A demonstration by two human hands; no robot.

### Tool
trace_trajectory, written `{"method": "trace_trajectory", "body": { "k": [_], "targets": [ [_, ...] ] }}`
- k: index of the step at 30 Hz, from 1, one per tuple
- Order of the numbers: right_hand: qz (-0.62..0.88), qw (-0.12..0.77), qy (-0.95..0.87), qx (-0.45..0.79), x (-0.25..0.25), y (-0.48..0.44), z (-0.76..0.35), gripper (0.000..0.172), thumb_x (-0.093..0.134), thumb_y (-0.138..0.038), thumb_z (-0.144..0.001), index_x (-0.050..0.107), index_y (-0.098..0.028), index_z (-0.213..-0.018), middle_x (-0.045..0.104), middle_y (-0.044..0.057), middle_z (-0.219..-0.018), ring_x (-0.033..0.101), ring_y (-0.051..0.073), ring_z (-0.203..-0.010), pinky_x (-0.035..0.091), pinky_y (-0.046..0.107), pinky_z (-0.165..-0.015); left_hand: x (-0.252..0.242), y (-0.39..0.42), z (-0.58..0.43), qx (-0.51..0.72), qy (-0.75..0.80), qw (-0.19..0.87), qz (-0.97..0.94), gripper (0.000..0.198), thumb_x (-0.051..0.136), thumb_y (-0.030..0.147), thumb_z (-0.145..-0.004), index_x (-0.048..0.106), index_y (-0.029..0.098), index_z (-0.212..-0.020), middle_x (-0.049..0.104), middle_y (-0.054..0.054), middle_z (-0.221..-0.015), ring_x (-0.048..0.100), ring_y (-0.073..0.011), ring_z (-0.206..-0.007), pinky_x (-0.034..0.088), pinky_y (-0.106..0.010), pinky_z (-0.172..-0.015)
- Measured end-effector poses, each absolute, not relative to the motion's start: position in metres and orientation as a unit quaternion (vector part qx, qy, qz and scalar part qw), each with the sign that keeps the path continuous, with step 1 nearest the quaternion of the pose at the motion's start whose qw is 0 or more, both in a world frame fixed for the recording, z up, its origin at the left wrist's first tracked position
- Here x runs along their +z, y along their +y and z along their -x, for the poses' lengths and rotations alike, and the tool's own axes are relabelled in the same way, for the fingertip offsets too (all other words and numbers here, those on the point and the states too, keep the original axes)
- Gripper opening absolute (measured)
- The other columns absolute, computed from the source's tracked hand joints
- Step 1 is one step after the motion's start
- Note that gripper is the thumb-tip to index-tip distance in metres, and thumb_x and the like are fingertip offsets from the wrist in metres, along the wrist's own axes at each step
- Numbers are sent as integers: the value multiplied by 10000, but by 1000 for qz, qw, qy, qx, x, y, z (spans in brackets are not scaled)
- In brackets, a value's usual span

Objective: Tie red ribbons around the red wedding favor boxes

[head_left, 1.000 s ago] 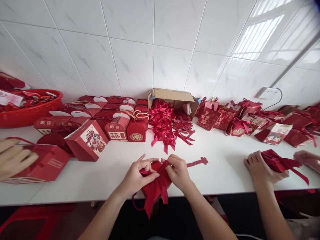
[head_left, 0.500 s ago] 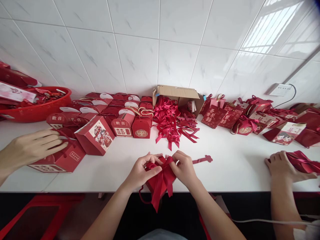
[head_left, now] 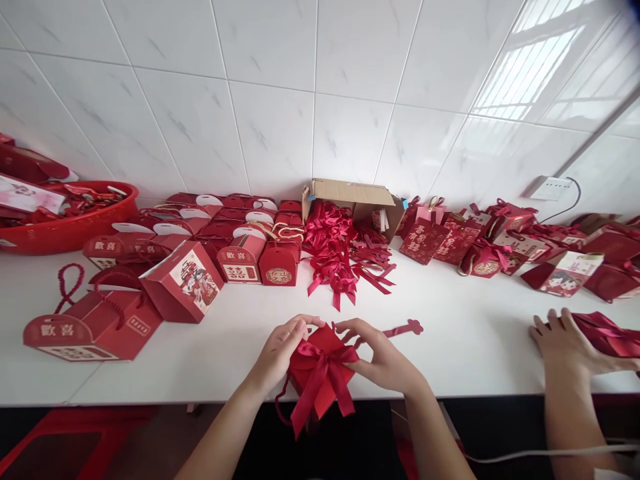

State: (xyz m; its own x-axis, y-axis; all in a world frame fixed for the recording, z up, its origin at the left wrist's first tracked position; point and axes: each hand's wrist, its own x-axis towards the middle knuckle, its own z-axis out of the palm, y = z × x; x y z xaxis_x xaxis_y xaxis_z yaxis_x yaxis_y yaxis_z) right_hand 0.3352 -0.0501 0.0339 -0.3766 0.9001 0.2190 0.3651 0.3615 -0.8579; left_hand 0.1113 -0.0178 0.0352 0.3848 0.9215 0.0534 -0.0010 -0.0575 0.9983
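Left hand (head_left: 280,350) curled against red box (head_left: 325,399), grip unclear; right hand (head_left: 389,360) spread; ribbon bow (head_left: 327,362) no longer pinched.

The bare left forearm (head_left: 225,427) and right forearm (head_left: 434,427) slant inward from below. The left hand (head_left: 281,350) curls inward, thumb (head_left: 296,335) close to its bent fingers (head_left: 311,321). The right hand (head_left: 386,357) arches loosely, thumb spread from curved fingers.

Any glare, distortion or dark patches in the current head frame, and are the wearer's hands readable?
Head view: barred glare at upper right on the tiled wall; slanting tile seams; dark top-right corner; deep darkness below the table; left hand and right hand readable.
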Motion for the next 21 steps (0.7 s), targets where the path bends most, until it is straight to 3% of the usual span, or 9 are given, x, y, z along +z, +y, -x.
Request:
{"method": "trace_trajectory", "body": {
  "k": [5,9,12,14,18,21],
  "targets": [
    [371,365,-732,439,23,-53,-357,624,667,-259,-831,426,-320,-1404,506,84,-1402,536,235,-1223,486,385,-971,34,-19,-120,403,395,584,-584,469,399,567,-921,486,206,-636,707,-53,-1087,580,-269,-1161,447,-377,-988],
    [333,322,-733,498,9,-51,-360,933,792,-316,-704,292,-294,-1491,346,122,-1525,368,290,-1383,372,439,-1088,32,-19,-122,417,390,603,-557,440,410,553,-924,495,204,-669,707,-47,-1106,624,-250,-1069,477,-347,-924],
    [366,309,-715,509,3,-49,-347,1046,843,-384,-626,274,-277,-1497,390,133,-1491,357,296,-1390,325,441,-1120,30,-20,-123,438,387,602,-545,411,413,537,-932,583,203,-764,704,-63,-1120,620,-251,-1086,462,-339,-946],
    [385,341,-696,502,3,-47,-338,933,820,-404,-669,349,-264,-1462,462,126,-1427,426,284,-1341,380,412,-1088,30,-22,-126,445,392,607,-529,405,402,543,-935,631,208,-934,703,-75,-1122,619,-255,-1102,456,-349,-965],
    [405,407,-667,475,4,-45,-340,391,616,-354,-905,551,-201,-1259,568,102,-1278,593,239,-1105,514,432,-917,27,-25,-132,490,395,618,-471,470,441,577,-906,569,226,-1192,680,-93,-1172,584,-272,-1174,481,-371,-956],
    [432,433,-647,455,2,-49,-361,323,590,-348,-925,572,-198,-1210,585,88,-1237,618,220,-1030,541,416,-854,22,-23,-133,533,382,616,-437,506,506,584,-866,555,232,-1226,649,-109,-1220,557,-296,-1204,502,-387,-929]
  ]
}}
